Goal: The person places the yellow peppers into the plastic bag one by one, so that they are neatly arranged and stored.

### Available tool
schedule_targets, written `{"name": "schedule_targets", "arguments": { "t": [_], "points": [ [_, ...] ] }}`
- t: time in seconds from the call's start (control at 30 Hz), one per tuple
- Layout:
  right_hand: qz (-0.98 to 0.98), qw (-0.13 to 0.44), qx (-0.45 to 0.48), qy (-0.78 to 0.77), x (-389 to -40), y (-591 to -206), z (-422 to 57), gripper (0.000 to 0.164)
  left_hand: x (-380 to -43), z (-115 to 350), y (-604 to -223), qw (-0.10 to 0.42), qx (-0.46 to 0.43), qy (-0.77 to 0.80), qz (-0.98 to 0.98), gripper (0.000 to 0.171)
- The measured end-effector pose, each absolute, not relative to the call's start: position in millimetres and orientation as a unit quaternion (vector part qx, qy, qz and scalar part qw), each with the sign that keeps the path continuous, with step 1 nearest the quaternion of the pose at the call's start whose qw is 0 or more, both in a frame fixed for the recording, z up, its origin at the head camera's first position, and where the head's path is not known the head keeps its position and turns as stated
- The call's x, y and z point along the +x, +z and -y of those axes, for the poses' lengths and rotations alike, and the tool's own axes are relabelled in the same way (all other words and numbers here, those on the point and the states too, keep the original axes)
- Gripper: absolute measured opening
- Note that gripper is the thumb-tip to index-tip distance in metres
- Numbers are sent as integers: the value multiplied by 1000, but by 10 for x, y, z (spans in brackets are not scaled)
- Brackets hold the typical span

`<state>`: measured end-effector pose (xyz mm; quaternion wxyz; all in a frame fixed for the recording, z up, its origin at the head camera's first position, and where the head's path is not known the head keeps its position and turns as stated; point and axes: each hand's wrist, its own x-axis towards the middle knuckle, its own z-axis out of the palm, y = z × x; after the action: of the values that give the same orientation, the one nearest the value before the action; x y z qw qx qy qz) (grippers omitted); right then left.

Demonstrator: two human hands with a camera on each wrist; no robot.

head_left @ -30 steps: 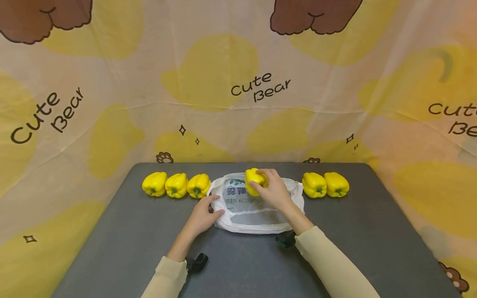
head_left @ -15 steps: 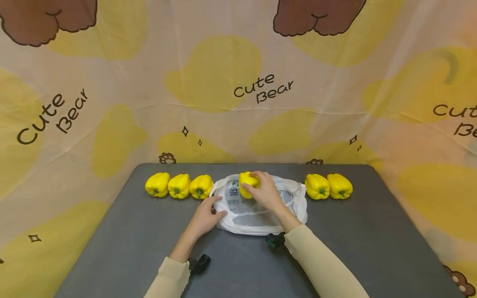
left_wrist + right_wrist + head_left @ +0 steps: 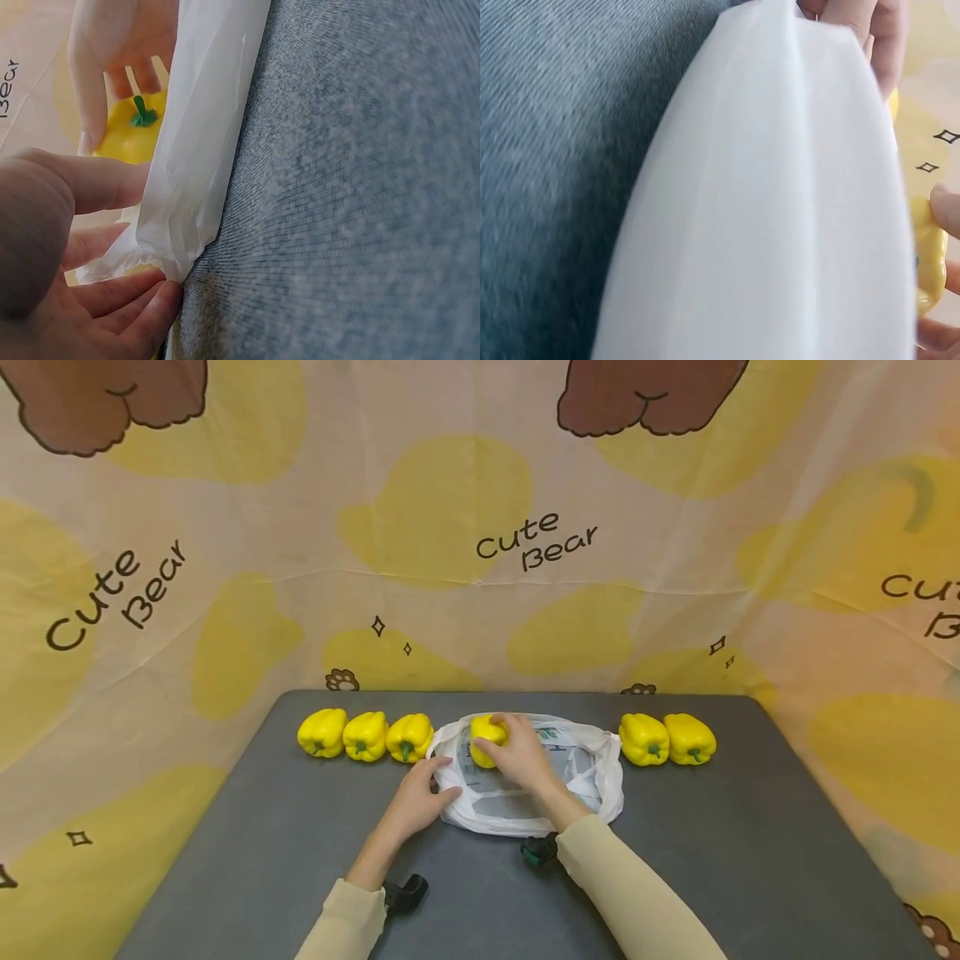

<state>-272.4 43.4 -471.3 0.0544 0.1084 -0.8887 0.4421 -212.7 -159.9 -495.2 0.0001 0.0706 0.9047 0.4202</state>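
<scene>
A yellow bell pepper (image 3: 482, 752) is gripped from its right by my right hand (image 3: 522, 755), fingers and thumb around its sides. It sits inside the rim of the white plastic bag (image 3: 498, 825), toward the bag's left end. In the left wrist view the green stem of this pepper (image 3: 127, 142) faces the camera. My left hand (image 3: 415, 795) holds the bag's left edge between thumb and fingers. Seen from the right wrist, the white bag wall (image 3: 757, 195) covers most of the picture, with part of the pepper (image 3: 932, 259) beyond it.
Several more yellow bell peppers lie along the table's far side: a left row (image 3: 365, 737) ending close beside the bag, and a right pair (image 3: 643, 740). The dark grey table (image 3: 480, 902) meets a printed cloth backdrop (image 3: 420, 527) behind.
My right hand has carried the pepper leftward and slightly down, toward the bag's left end. My left hand keeps its place on the bag edge. The head view has shifted slightly.
</scene>
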Motion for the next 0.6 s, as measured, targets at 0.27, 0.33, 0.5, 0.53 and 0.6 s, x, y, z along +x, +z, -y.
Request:
{"name": "schedule_targets", "arguments": {
  "t": [0.27, 0.33, 0.5, 0.53, 0.6],
  "points": [
    [892, 51, 112, 435, -2706, -4708, -384, 51, -2122, 1585, -4959, -6, 83, 410, -908, 51],
    [892, 47, 117, 433, -2692, -4694, -386, 51, -2117, 1583, -4954, -6, 85, 410, -908, 51],
    [892, 40, 126, 433, -2658, -4663, -391, 49, -2112, 1588, -4949, -2, 80, 411, -908, 52],
    [891, 38, 128, 433, -2655, -4660, -391, 49, -2110, 1591, -4948, -1, 78, 411, -908, 52],
    [891, 34, 133, 432, -2649, -4660, -389, 49, -2105, 1595, -4949, -1, 77, 408, -910, 51]
  ]
}}
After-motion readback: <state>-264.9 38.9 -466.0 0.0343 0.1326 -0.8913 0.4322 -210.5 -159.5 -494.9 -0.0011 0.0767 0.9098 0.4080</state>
